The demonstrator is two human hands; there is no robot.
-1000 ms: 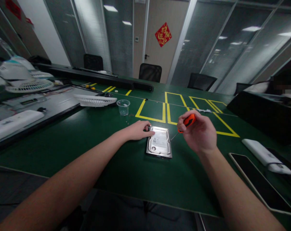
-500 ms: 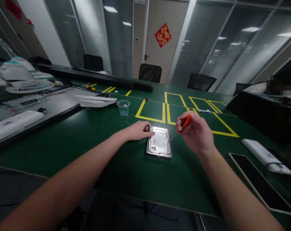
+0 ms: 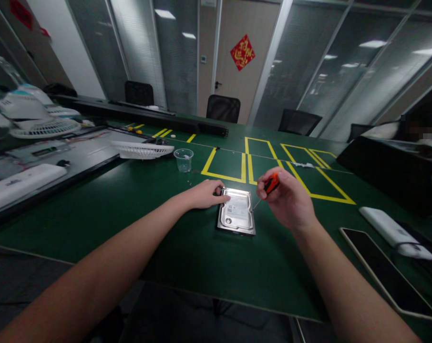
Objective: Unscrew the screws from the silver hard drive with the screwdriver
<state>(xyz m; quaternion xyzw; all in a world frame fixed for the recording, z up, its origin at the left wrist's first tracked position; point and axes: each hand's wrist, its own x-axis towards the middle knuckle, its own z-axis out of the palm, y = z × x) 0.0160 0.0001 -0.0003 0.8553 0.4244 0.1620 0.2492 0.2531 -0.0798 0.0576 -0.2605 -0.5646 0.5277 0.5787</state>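
A silver hard drive (image 3: 236, 212) with a white label lies flat on the green table. My left hand (image 3: 207, 194) grips its upper left edge, thumb on the top face and fingers by the side. In my right hand (image 3: 285, 197) is an orange and black screwdriver (image 3: 272, 184), held by its handle and tilted. Its thin shaft runs down to the right edge of the drive, where the tip meets a screw spot too small to make out. Tiny screw-like bits (image 3: 189, 183) lie beyond my left hand, near a clear plastic cup (image 3: 183, 161).
White fan grilles (image 3: 142, 149) and a flat panel (image 3: 94, 155) occupy the left. Yellow tape (image 3: 225, 178) marks rectangles farther back. At right are a phone-like black slab (image 3: 384, 269), a white power strip (image 3: 395, 232) and a large black box (image 3: 376, 166), with another person behind it.
My right hand has turned and shifted slightly left and down with the screwdriver, whose tip stays at the drive's right edge. My left hand and the drive have not moved.
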